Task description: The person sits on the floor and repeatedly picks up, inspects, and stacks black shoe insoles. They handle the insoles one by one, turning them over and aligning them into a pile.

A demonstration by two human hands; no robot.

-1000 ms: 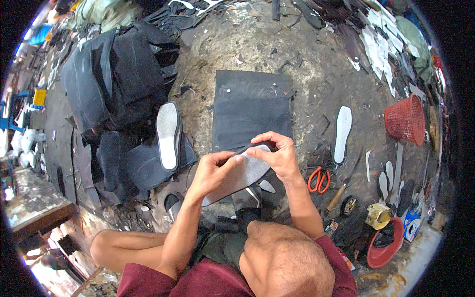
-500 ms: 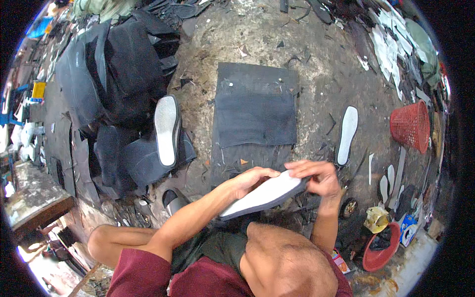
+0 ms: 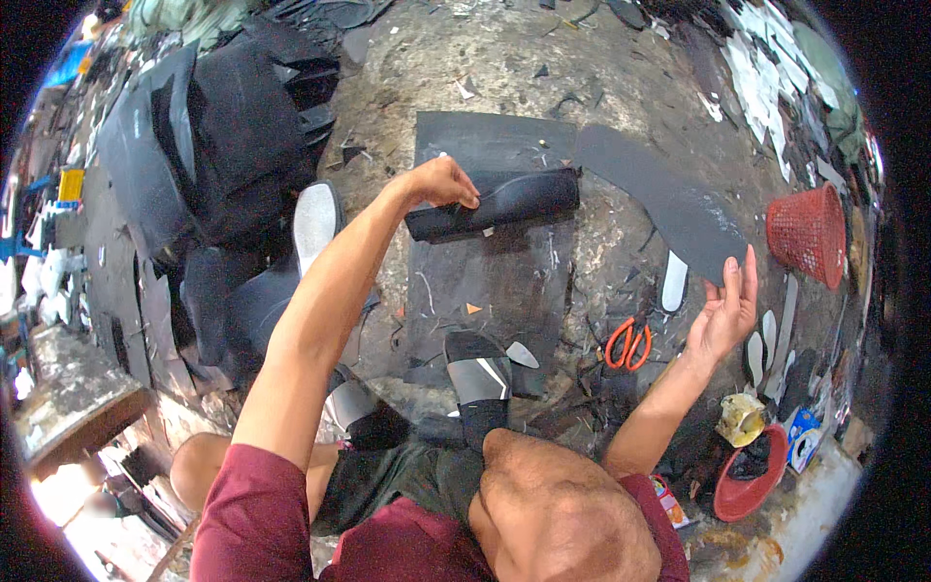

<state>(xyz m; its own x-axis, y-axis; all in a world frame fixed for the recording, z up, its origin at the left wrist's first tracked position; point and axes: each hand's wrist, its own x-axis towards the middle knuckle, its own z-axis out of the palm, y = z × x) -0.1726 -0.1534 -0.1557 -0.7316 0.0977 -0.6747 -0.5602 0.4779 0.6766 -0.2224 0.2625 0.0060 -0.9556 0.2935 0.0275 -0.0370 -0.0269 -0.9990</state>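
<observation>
The left hand reaches out over the black mat on the ground and its fingers curl closed around the near end of a rolled black sheet. The roll lies crosswise on the mat's far half, stretching away to the right of the grip, so the hand has it by its left end only. The right hand is well apart, out to the right, pinching the lower tip of a long dark sole-shaped piece between thumb and fingers; the piece rises from the grip up and to the left, its far end close to the right end of the roll. Orange scissors lie on the ground just left of the right forearm, and a red basket stands beyond the right hand. A white sole lies left of the mat.
</observation>
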